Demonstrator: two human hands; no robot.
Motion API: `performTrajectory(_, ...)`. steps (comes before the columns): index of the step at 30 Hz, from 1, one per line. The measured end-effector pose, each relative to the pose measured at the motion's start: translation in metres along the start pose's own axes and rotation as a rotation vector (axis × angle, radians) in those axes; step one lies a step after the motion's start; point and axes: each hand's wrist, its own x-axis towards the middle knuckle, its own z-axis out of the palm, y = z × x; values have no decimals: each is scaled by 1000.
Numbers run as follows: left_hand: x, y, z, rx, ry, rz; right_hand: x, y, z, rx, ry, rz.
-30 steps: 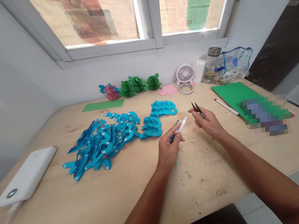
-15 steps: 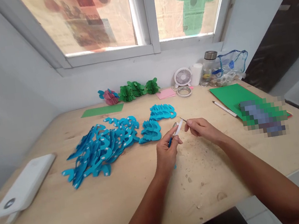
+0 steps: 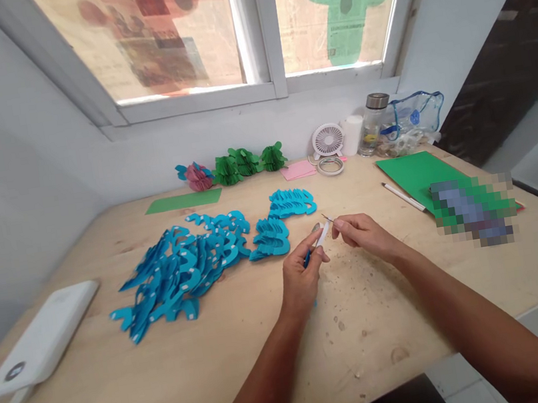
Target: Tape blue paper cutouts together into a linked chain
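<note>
We are pinching one white strip in our left hand, grip clamped on it with a blue piece beneath, just in front of the two small stacks of blue cutouts. Our right hand is holding one pair of tweezers, grip clamped, tip touching the strip. Left of the stacks, one large blue cutout pile is sprawling across the tabletop.

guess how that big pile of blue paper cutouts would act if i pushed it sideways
The blue pile is thin paper shapes lying loosely overlapped, so it would likely fan out and slide apart rather than move as one. The pieces look light and floppy. Their hooked ends may snag on each other, and the bare wooden table offers little grip.
</note>
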Motion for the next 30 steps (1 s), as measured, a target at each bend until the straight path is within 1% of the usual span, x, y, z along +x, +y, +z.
performTrajectory(10,0,-1,0,-2,-12,-4,-1,-2,0,-36,16,0)
performTrajectory(21,1,-2,-1,28,-19,4,0,-5,1,-206,103,-19)
performTrajectory(30,1,-1,-2,1,-7,3,1,-1,-1,-350,101,-61)
